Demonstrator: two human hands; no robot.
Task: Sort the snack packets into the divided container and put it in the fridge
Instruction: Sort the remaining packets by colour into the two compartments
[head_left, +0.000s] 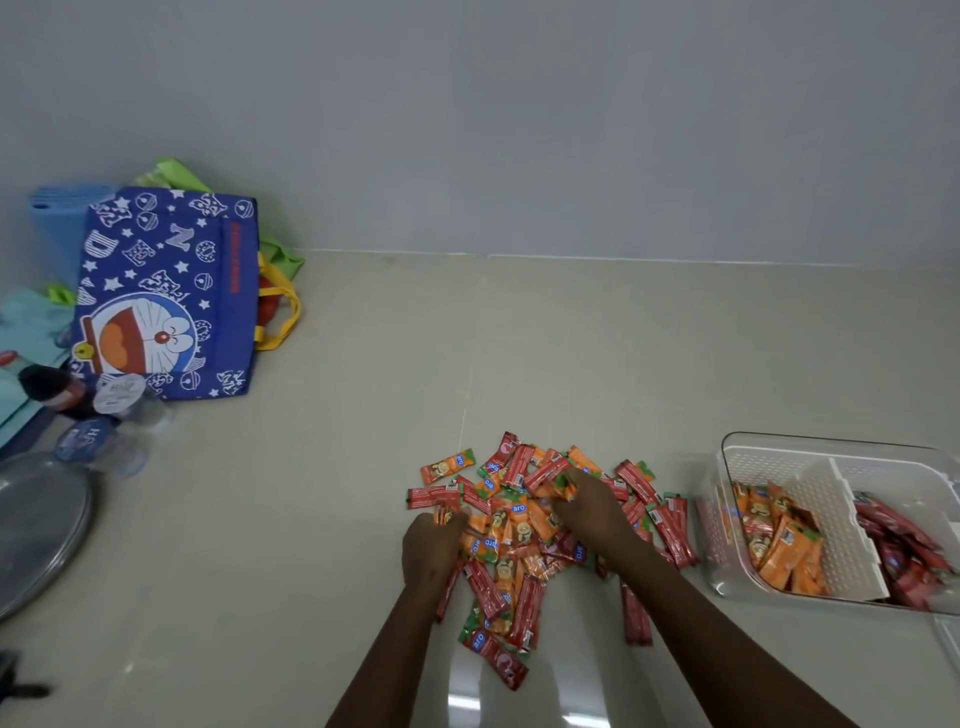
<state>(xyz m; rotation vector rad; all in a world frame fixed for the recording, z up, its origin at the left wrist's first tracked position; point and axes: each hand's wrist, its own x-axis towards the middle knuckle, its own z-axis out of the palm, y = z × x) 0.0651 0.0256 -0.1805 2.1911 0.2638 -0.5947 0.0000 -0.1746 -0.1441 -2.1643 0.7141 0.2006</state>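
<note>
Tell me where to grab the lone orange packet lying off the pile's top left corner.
Pinch the orange packet across its short width near the middle, coming straight down from above. It lies flat on the counter, apart from the pile, with both long edges free. The left hand is nearer, so it probably suits best.

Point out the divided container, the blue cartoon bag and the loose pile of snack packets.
divided container (769, 448): head view, on its clear back rim.
blue cartoon bag (171, 291): head view, middle of its printed front.
pile of snack packets (519, 525): head view, an orange packet between the hands.
</note>
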